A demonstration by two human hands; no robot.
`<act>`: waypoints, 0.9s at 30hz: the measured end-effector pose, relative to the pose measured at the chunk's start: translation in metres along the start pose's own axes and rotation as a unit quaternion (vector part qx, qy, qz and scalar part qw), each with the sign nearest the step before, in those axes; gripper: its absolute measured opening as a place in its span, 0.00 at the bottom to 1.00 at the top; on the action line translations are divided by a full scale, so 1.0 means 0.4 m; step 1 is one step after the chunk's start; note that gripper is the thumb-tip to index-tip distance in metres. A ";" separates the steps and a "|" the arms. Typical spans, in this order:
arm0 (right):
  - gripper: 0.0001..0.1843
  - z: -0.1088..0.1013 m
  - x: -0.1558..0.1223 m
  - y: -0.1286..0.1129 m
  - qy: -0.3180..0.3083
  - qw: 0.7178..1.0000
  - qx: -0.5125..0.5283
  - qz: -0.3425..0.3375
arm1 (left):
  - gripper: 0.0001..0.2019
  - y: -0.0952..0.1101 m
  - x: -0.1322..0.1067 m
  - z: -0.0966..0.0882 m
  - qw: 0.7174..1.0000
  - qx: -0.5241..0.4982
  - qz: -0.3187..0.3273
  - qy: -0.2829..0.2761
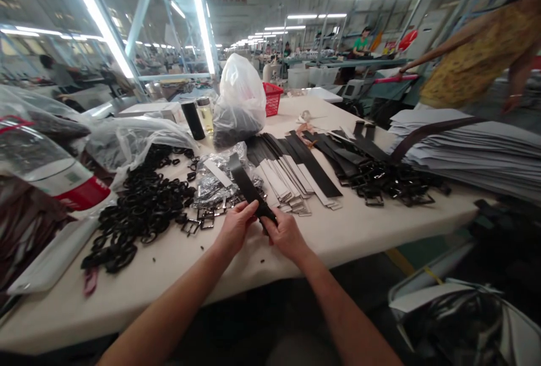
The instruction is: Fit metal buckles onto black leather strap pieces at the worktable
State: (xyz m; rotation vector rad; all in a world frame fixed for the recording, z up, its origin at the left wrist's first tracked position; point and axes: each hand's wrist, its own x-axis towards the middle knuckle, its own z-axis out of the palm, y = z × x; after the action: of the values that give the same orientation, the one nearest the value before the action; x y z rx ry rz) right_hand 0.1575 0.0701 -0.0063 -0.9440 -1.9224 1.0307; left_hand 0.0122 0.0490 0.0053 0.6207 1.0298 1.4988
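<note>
Both my hands meet over the near edge of the white table [372, 225]. My left hand [235, 226] and my right hand [284, 234] pinch the near end of a black belt strap [245, 183], which runs up and away from me over the table. Fingers of both hands are closed on the strap. Just left of my hands lie metal buckles [202, 220] and a heap of black loops [139, 208]. A row of black straps with pale undersides [296, 177] lies just beyond my right hand.
A crinkled clear bag [213, 177], a tied white plastic bag [239, 101], a red basket [273, 98] and bottles [198, 118] stand farther back. Grey sheets [473, 149] are stacked at right, with buckled straps [389, 180] beside them. A person in yellow [477, 56] stands at far right.
</note>
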 end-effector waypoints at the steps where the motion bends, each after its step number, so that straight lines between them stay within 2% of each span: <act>1: 0.11 0.000 0.000 0.001 -0.001 1.000 0.002 0.002 | 0.16 0.001 0.002 -0.001 1.000 -0.023 -0.015 0.001; 7: 0.12 0.000 0.004 0.011 -0.010 1.000 0.025 0.016 | 0.15 0.003 0.000 -0.002 0.995 -0.075 -0.058 -0.042; 14: 0.07 -0.001 0.009 0.009 -0.039 0.998 0.042 0.021 | 0.14 0.005 -0.001 -0.002 0.994 -0.088 -0.038 -0.052; 18: 0.05 -0.001 0.009 0.006 -0.045 0.998 0.048 0.024 | 0.18 0.007 -0.001 0.003 0.993 -0.100 -0.035 -0.060; 22: 0.14 -0.001 0.010 0.008 -0.045 0.996 0.068 0.030 | 0.24 0.006 -0.008 0.010 0.991 -0.085 -0.040 -0.091; 24: 0.12 0.000 0.010 0.008 -0.040 0.996 0.077 0.031 | 0.24 0.004 -0.012 0.014 0.993 -0.064 -0.032 -0.094; 27: 0.09 0.001 0.009 0.007 -0.031 0.996 0.079 0.031 | 0.18 0.000 -0.014 0.019 0.996 -0.025 -0.005 -0.088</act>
State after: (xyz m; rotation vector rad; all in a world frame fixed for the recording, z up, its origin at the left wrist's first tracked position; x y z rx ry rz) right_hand 0.1563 0.0742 -0.0079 -0.8949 -1.8405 1.2432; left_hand 0.0199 0.0456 0.0098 0.6974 0.8578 1.4288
